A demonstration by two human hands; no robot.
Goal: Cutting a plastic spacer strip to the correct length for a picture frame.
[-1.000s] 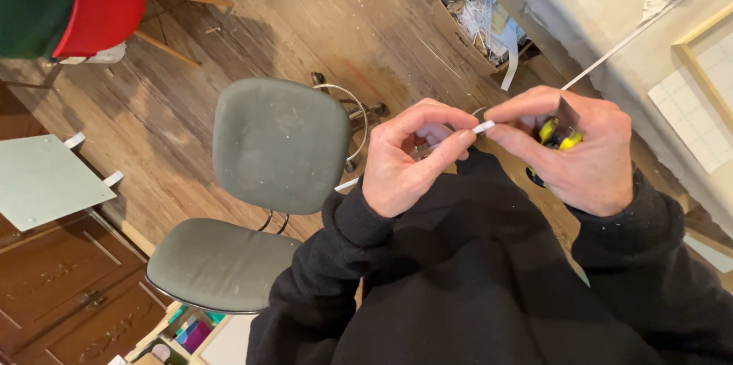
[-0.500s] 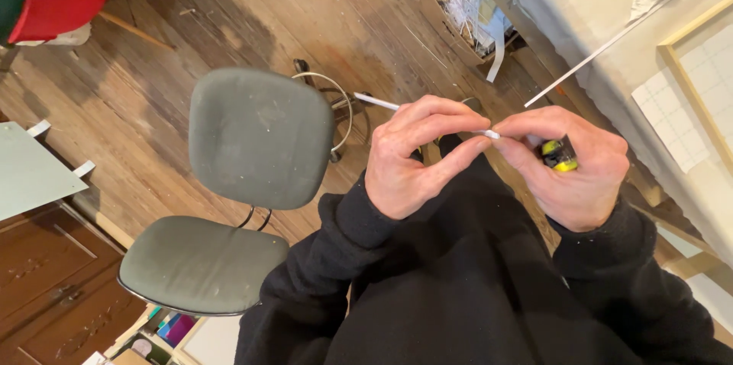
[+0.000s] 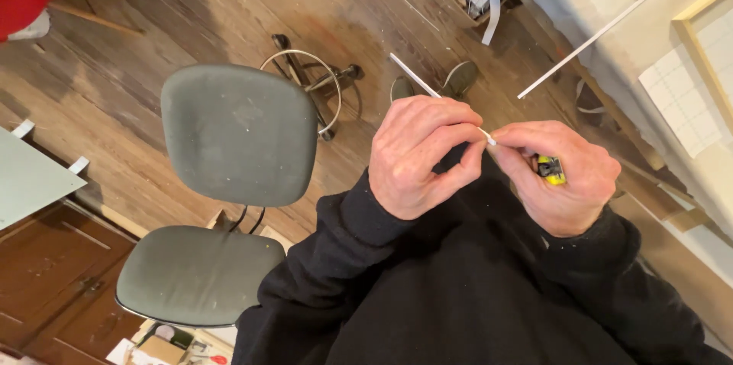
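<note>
Over a worn plank floor (image 3: 191,37), beside a grey swivel chair (image 3: 237,132), you hold a thin white strip (image 3: 427,86) at chest height. Your left hand (image 3: 424,155) is closed, pinching it near its end; your right hand (image 3: 561,178) is clenched around a yellow-and-black tool (image 3: 551,170) meeting that end. You seem to be trimming the tip, which calls for a steady pinch. The strip looks slender, straight, pale.
</note>
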